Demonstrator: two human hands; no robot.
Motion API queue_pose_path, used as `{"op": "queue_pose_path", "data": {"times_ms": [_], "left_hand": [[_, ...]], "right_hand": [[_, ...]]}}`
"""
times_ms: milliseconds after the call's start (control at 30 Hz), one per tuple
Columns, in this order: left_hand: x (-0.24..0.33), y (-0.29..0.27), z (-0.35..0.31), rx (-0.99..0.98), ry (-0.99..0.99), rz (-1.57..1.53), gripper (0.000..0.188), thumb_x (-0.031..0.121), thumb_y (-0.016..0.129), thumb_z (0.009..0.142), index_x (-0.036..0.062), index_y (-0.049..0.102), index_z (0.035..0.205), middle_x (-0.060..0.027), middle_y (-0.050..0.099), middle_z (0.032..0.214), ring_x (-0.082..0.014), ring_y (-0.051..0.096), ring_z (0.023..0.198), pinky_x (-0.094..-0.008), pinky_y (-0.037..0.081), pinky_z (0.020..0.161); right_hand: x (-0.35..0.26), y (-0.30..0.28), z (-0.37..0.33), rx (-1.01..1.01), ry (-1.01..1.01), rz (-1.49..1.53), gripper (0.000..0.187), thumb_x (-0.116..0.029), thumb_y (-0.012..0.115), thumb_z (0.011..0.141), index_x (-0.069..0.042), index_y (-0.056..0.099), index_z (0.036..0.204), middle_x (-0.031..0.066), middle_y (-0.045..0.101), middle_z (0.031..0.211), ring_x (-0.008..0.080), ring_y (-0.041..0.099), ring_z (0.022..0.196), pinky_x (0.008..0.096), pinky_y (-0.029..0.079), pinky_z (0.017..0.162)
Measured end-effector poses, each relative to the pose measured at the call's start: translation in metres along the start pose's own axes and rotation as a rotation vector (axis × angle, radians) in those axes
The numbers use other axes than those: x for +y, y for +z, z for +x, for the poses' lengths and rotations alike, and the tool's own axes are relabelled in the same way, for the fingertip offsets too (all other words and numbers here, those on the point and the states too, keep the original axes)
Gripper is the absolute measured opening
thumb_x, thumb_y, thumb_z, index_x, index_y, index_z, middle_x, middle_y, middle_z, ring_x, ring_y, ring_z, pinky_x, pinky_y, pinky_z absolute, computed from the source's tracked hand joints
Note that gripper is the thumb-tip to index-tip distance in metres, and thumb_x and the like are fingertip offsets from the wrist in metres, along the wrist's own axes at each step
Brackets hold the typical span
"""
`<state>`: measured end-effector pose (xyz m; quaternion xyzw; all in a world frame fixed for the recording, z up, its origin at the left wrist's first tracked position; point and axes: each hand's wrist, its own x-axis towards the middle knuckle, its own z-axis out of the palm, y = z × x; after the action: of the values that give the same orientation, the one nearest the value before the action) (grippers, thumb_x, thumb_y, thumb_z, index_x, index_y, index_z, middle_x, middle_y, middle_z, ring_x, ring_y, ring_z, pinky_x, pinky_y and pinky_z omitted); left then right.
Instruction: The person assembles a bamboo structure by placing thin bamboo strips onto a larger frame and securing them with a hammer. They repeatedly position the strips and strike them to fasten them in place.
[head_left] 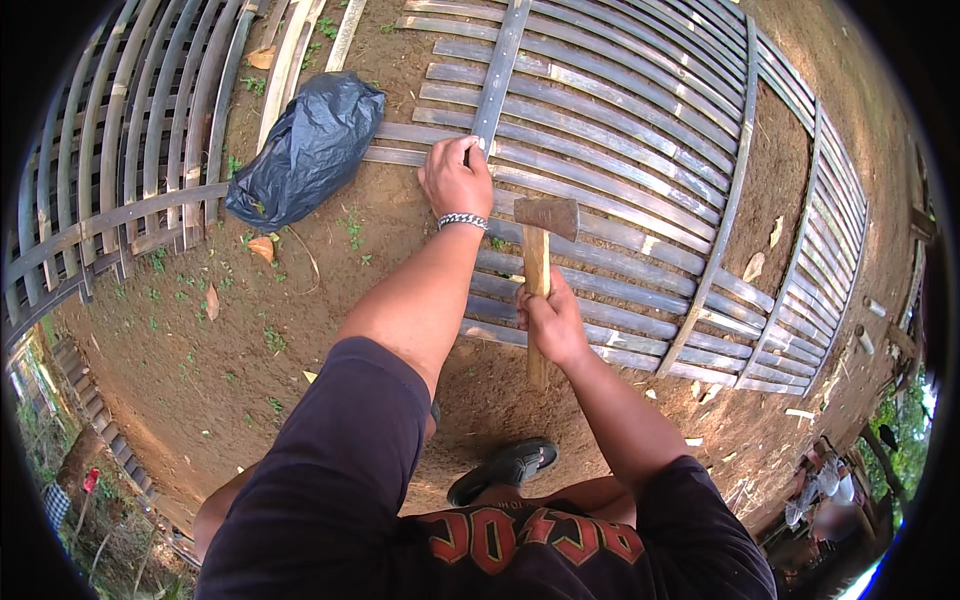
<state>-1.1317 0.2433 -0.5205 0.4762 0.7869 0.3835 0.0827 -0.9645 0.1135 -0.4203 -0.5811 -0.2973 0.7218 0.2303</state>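
Observation:
My left hand (457, 180), with a chain bracelet at the wrist, is closed at the near end of a dark bamboo crosspiece (492, 95). Its thumb and fingers are pinched there, and whatever they hold is too small to make out. In my right hand (552, 318) is a hatchet (537, 262), gripped around the middle of its wooden handle. The rusty hatchet head (548, 216) points up and hangs above the slats, to the right of my left hand. Beneath both lies a panel of split bamboo slats (610, 150) on the ground.
A black plastic bag (310, 150) sits on the soil left of my left hand. Another bamboo lattice (130, 130) stands at the far left. My sandalled foot (505, 470) is close below the panel. Dry leaves (754, 267) are scattered about. A person (835, 520) is at the lower right.

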Motion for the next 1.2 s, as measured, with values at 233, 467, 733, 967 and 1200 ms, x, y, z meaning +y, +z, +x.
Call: {"op": "queue_pose_path", "data": {"times_ms": [233,467,733,967,1200], "left_hand": [[0.000,-0.004,0.000,-0.021,-0.016,-0.002,0.011,0.019,0.073,0.088,0.0152,0.077,0.097,-0.0025,0.070,0.103,-0.0257,0.066,0.102,-0.0444,0.046,0.092],[0.006,-0.005,0.002,-0.017,-0.008,0.004,0.009,0.018,0.074,0.088,0.0148,0.078,0.094,-0.0016,0.069,0.099,-0.0241,0.066,0.101,-0.0431,0.046,0.092],[0.001,-0.004,0.002,-0.028,-0.063,-0.034,0.011,0.019,0.074,0.087,0.0156,0.079,0.095,-0.0026,0.071,0.102,-0.0258,0.066,0.102,-0.0431,0.045,0.092],[0.006,-0.006,0.003,-0.019,-0.042,-0.026,0.011,0.021,0.073,0.087,0.0145,0.079,0.093,-0.0020,0.070,0.101,-0.0254,0.066,0.100,-0.0430,0.045,0.091],[0.000,-0.005,0.003,-0.017,-0.045,-0.033,0.011,0.021,0.072,0.087,0.0136,0.079,0.092,-0.0016,0.070,0.100,-0.0258,0.066,0.099,-0.0435,0.046,0.089]], "right_hand": [[-0.046,-0.002,0.014,0.106,-0.193,-0.519,0.041,-0.008,0.057,0.088,-0.004,0.050,0.128,0.0109,0.064,0.091,0.0218,0.061,0.074,0.0404,0.053,0.070],[-0.012,-0.018,-0.001,0.139,-0.135,-0.635,0.055,-0.009,0.054,0.098,-0.003,0.039,0.151,0.0124,0.064,0.098,0.0241,0.065,0.080,0.0388,0.054,0.075],[-0.023,-0.015,-0.010,0.152,-0.159,-0.489,0.056,-0.013,0.053,0.101,-0.006,0.035,0.154,0.0150,0.064,0.098,0.0272,0.066,0.083,0.0424,0.053,0.078],[-0.031,-0.006,-0.011,0.155,-0.215,-0.589,0.057,-0.018,0.054,0.105,-0.005,0.030,0.155,0.0158,0.068,0.097,0.0330,0.068,0.084,0.0462,0.054,0.082],[-0.048,-0.007,0.012,0.163,-0.334,-0.873,0.053,-0.017,0.052,0.106,-0.010,0.033,0.155,0.0344,0.067,0.115,0.0565,0.065,0.099,0.0592,0.053,0.081]]}}
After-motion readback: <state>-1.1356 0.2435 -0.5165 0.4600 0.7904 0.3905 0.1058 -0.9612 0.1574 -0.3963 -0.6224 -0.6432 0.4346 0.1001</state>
